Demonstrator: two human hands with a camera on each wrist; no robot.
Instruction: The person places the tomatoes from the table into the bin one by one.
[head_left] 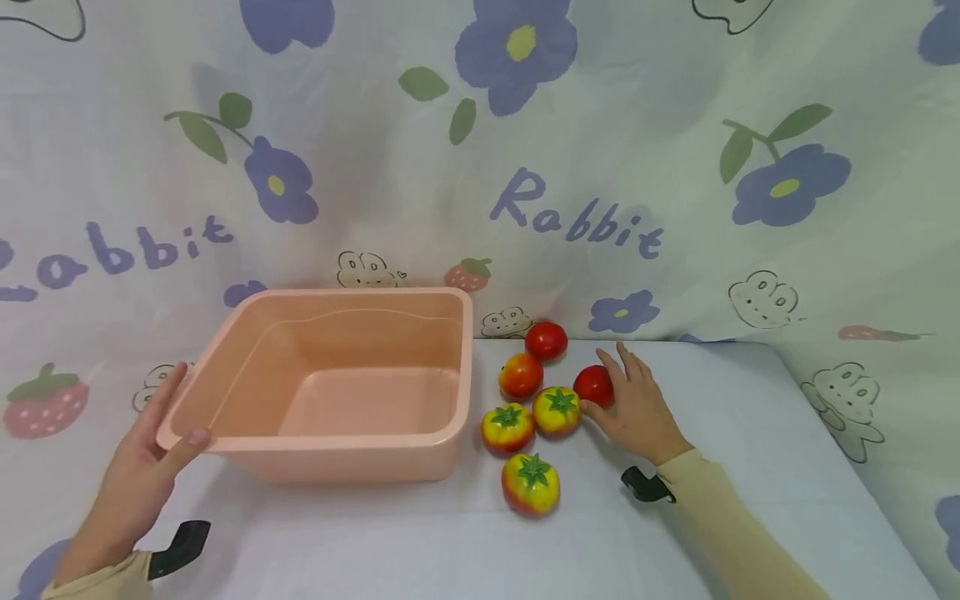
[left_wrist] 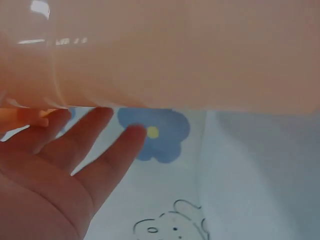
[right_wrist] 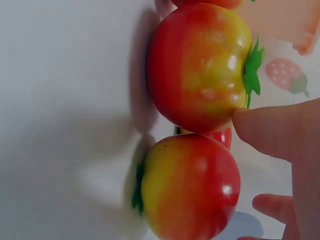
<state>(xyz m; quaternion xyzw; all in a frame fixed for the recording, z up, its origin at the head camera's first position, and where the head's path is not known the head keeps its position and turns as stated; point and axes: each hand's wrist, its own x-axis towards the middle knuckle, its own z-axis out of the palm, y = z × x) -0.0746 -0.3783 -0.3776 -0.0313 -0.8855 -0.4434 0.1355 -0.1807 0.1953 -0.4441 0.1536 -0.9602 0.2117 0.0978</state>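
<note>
In the head view my left hand (head_left: pixel 138 467) holds the left front corner of a pink plastic basin (head_left: pixel 337 462), thumb over the rim. The left wrist view shows its fingers (left_wrist: pixel 107 160) extended under the rim. My right hand (head_left: pixel 637 412) reaches over a red toy tomato (head_left: pixel 591 386), fingers spread behind it. That tomato (right_wrist: pixel 192 187) lies stem-side down and away from the palm in the right wrist view. My right thumb is at the neighbouring yellow-red toy tomato (head_left: pixel 557 413), seemingly touching it near its green leaf (right_wrist: pixel 253 67).
Left of my right hand lie more toy tomatoes: a red one (head_left: pixel 546 341), an orange-red one (head_left: pixel 521 377) and two yellow-red ones, one behind (head_left: pixel 507 429) and one in front (head_left: pixel 531 485). A patterned cloth (head_left: pixel 420 183) hangs behind the white table (head_left: pixel 375 550).
</note>
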